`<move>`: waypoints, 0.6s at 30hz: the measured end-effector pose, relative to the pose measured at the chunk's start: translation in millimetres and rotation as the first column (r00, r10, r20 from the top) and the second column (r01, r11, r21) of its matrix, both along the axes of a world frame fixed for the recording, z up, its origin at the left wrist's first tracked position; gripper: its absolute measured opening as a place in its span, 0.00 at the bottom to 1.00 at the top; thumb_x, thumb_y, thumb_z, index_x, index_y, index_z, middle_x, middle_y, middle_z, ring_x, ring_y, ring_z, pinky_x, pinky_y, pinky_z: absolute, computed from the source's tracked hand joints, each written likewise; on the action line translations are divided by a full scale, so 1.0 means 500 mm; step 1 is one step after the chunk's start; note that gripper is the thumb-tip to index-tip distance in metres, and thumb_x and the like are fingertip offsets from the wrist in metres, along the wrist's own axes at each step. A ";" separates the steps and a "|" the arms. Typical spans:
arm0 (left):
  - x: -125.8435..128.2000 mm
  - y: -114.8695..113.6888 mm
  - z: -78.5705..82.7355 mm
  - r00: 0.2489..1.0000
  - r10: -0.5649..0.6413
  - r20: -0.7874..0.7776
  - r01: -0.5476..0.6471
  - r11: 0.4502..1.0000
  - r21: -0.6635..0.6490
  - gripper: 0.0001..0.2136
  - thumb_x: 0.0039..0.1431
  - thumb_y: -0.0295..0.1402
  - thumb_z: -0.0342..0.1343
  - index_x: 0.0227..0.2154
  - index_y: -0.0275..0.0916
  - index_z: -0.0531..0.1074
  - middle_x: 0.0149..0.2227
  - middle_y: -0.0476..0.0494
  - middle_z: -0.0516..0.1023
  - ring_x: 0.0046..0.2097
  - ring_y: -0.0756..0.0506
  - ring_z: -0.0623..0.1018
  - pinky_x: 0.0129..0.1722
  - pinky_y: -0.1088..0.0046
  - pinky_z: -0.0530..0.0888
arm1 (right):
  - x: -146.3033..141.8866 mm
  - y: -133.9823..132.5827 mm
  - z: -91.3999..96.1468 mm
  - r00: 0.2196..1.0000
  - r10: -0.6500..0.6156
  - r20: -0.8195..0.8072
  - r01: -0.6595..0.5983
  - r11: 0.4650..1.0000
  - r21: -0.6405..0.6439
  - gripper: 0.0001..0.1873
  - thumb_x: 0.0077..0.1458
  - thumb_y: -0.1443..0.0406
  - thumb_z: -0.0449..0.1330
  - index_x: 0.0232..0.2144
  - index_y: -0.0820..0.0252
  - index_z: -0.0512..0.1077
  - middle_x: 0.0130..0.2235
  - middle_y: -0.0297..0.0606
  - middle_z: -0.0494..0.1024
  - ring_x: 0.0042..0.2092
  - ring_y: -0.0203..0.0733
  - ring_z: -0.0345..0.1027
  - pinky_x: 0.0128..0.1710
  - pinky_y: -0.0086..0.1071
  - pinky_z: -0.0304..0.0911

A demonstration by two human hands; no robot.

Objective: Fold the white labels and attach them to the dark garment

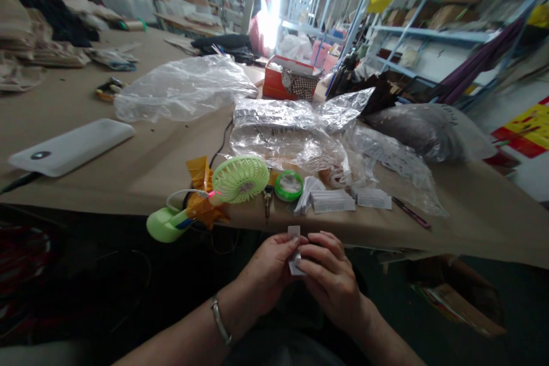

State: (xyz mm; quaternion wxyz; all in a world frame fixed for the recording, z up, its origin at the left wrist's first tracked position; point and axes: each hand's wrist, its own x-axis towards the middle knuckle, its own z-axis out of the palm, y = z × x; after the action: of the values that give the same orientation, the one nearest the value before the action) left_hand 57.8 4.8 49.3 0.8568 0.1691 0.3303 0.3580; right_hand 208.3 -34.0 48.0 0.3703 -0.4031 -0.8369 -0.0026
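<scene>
Far left corner of surface (pixel 152 160): brown cloth (pixel 26 31), heaped beside darker cloth (pixel 64 23). Toward left front edge: flat white device (pixel 81 146), dark cable (pixel 19 181) at its near end. Farther back: large clear bag (pixel 184 88), crumpled and spread out.

At front edge, left of middle: light-green fan (pixel 240 180), tilted, base jutting past the edge; orange tape (pixel 198 172) around the handle, white cable (pixel 182 191) looped beside it.

Left grip (pixel 270 263), just off front edge near its middle: pinches small white slip (pixel 294 231) between thumb and fingers. Metal bracelet (pixel 221 320) at wrist. Slip in the air, roughly upright, just short of front edge.

Behind the slip, on surface: dark pointed tool (pixel 268 197), tip toward front edge; green round container (pixel 289 186) just beside it, whitish inside. Toward back edge: red box (pixel 273 88).

Right grip (pixel 332 269): grasps same slip from the right, fingertips on lower part, thumb mostly hidden.

Along front edge, rightward: stacked paper slips (pixel 333 202), fanned; second bundle (pixel 374 198) just beside; slim dark tool (pixel 410 213), angled. Toward back right corner: bulging grey bag (pixel 433 128). Below right front edge: carton (pixel 472 309), in shadow.
</scene>
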 end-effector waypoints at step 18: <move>-0.013 -0.012 -0.007 0.961 -0.128 -0.245 0.117 0.991 -0.059 0.08 0.58 0.31 0.51 0.36 0.30 0.69 0.25 0.43 0.76 0.23 0.49 0.76 0.26 0.73 0.72 | 0.096 0.082 -0.043 0.938 -0.345 -0.038 0.347 0.936 0.052 0.07 0.59 0.67 0.56 0.35 0.56 0.75 0.38 0.38 0.78 0.45 0.44 0.69 0.47 0.41 0.61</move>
State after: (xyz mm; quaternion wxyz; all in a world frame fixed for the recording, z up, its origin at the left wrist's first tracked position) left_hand 51.2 -1.1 45.9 0.8326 0.2139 0.4318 0.2730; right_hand 256.5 7.1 26.7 0.3873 -0.5332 -0.7471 -0.0861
